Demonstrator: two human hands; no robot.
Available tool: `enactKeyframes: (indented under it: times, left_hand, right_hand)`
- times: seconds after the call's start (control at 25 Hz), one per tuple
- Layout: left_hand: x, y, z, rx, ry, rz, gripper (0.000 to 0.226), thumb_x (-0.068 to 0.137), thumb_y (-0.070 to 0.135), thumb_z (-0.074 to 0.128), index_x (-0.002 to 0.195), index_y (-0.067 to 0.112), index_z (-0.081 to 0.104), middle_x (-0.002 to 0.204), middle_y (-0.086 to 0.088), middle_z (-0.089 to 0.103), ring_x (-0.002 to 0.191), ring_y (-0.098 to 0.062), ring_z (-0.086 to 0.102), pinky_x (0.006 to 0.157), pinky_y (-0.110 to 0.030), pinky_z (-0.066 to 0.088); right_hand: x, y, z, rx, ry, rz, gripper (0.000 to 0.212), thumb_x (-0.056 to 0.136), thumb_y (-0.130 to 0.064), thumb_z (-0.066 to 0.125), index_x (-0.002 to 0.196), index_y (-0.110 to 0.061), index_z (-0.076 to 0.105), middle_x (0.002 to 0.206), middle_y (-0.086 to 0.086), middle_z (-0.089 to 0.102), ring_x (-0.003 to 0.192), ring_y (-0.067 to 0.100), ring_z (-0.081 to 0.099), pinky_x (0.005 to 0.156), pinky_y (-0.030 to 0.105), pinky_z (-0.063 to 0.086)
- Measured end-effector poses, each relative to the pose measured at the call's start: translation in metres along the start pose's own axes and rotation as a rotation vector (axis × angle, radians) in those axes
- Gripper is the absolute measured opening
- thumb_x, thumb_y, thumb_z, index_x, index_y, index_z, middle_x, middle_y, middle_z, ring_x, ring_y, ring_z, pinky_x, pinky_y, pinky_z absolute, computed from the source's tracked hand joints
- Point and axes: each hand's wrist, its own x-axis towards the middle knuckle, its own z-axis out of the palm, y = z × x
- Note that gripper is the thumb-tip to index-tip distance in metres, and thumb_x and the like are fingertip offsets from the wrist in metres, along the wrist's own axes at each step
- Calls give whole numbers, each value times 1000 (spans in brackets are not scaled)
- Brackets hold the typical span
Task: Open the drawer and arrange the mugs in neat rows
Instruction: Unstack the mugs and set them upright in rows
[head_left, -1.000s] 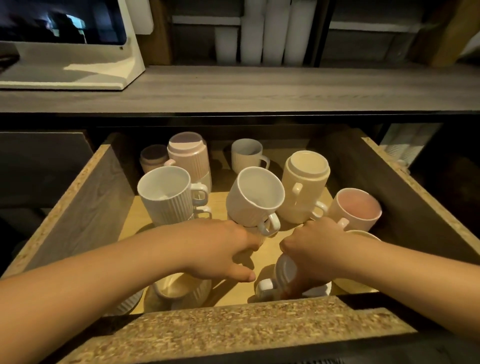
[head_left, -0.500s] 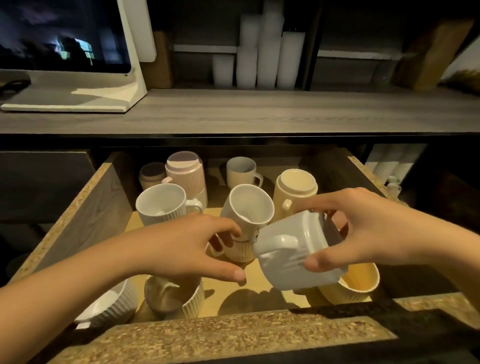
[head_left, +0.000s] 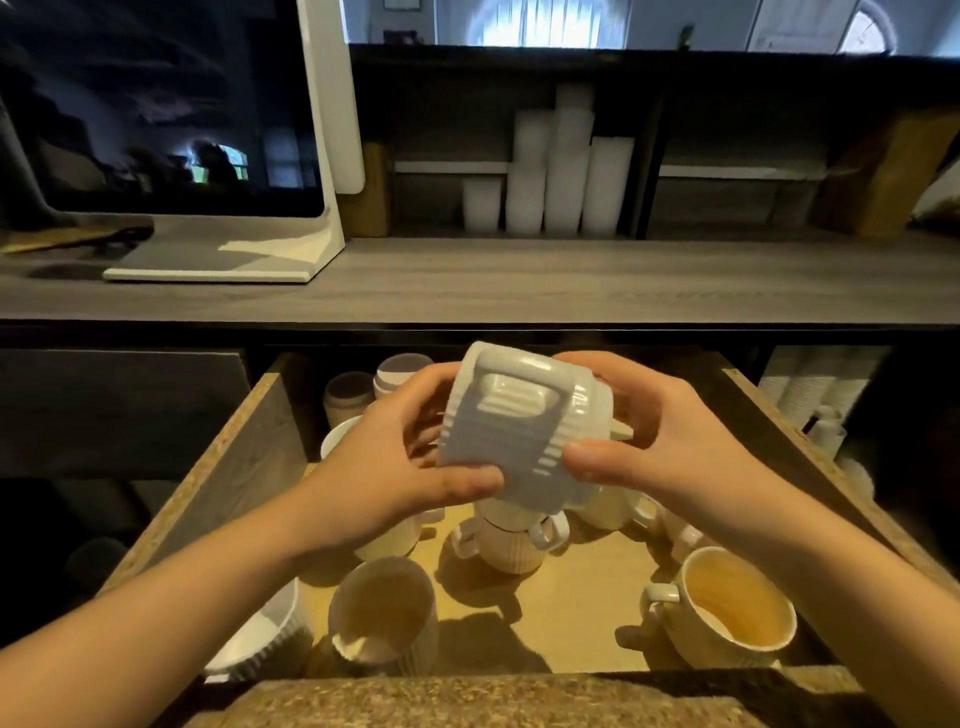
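in the head view, the left hand and the right hand both held a white mug up over the middle of the open drawer. fingers were clamped on its ribbed sides, and its handle faced the camera. it looked hard, shiny and maybe slippery, and it could break. holding the sides or the handle seemed best. other mugs sat messy below.
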Motion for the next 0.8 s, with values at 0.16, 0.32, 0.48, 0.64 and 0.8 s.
enactKeyframes:
  times: [0.16,0.32,0.48,0.64,0.8]
  left_hand:
    - [4,5,-2,-62,43,35,86,43,49,80,122,33,50,111,13,62,103,-6,60,71,-18,54]
    - [11,9,-1,53,115,10,86,43,48,75,122,43,43,115,19,54,102,6,55,71,-7,49]
    - [17,16,4,249,-40,38,95,48,40,89,122,50,31,109,29,52,107,13,49,78,-2,43]
    - [21,16,6,274,-115,50,100,52,32,89,127,51,25,112,27,54,111,8,49,86,-4,42]
    - [17,9,16,287,-112,42,99,54,29,88,131,44,28,120,24,49,113,8,48,91,-8,43]
  right_hand:
    - [0,0,-1,116,-188,18,70,57,-67,69,120,-41,51,114,-25,60,111,-1,57,82,15,52]
    - [4,-11,-13,111,-197,64,72,47,-85,58,112,-55,51,118,-30,59,112,-7,56,83,9,49]
    - [10,-22,-22,-131,-245,71,71,60,-60,73,118,-63,33,115,-35,53,110,-16,48,84,11,48]
    - [9,-34,-26,-280,-331,91,75,56,-49,71,109,-69,21,107,-40,41,101,-29,40,73,-6,39]
    - [1,-32,-26,-391,-309,62,79,60,-43,78,111,-67,21,106,-36,45,107,-17,44,73,-1,45]
